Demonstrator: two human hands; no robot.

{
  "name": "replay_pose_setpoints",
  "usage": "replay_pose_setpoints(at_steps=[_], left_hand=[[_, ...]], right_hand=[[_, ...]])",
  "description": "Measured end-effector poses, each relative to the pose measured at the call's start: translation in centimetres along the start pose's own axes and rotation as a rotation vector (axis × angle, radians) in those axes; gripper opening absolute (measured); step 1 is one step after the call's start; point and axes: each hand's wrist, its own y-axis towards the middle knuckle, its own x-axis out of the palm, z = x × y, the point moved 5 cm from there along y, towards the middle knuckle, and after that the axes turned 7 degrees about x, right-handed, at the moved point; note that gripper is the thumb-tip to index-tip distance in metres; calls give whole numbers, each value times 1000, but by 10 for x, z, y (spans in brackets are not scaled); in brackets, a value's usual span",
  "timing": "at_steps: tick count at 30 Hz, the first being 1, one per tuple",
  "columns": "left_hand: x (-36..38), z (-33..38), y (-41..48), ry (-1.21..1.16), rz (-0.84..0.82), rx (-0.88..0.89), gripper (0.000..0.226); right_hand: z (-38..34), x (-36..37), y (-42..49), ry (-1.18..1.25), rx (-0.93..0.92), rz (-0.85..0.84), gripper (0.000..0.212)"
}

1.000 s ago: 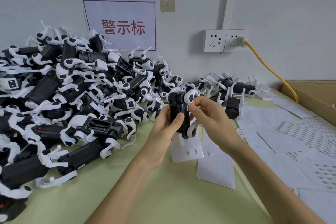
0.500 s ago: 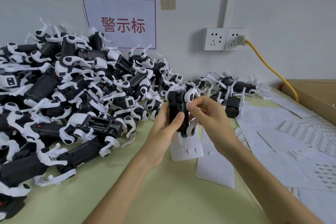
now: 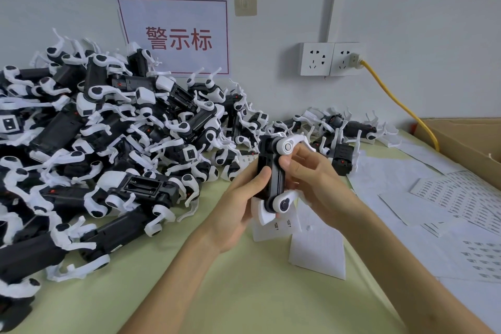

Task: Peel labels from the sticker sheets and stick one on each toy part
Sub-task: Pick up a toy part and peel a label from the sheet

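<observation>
toy part point(image 3: 274, 184) upright, long axis vertical, left hand point(image 3: 238, 198) and right hand point(image 3: 314, 179) both clamped around it

A heap of toy parts point(image 3: 108, 144) blocks the tabletop point(image 3: 244, 293) at left and back. Sticker sheets point(image 3: 433, 211) cover the right, below a cardboard box point(image 3: 466, 141). Bare green surface lies open between them, near the front edge.

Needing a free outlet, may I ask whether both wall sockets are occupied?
No, only the right socket holds the yellow cable; the left socket is bare.
</observation>
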Motion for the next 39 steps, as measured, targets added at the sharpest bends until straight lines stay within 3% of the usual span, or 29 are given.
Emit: replay_pose_setpoints(at_steps=[3,7,11,13,17,20,24,26,31,34,36,39], left_hand=[[-6,1,0,-1,-20,-14,34],[-7,2,0,-61,-12,-33,35],[-4,2,2,-121,45,-19,48],[-2,1,2,-95,46,-4,50],[0,0,1,-58,-3,-4,45],[-2,1,1,-73,-11,0,50],[-4,-3,3,-109,46,-23,46],[-6,-5,5,-119,70,-21,36],[-16,-7,5,-14,174,-30,31],[-21,-4,4,52,184,-77,32],[-20,-4,4,50,136,-170,42],[-18,-7,2,47,37,-284,64]], right_hand=[[3,1,1,11,23,-29,53],[4,4,1,30,36,-56,19],[0,5,-1,68,19,-32,11],[-1,6,-2,53,17,-16,16],[0,7,-1,-31,-62,106,55],[0,5,1,-17,-87,64,51],[1,2,1,2,-74,2,15],[2,-2,4,-33,-68,31,8],[-9,-18,0,-257,-256,311,45],[-20,-23,-1,-403,-303,161,63],[-19,-25,1,-507,-181,-54,66],[-8,-29,-2,-580,68,-277,48]])
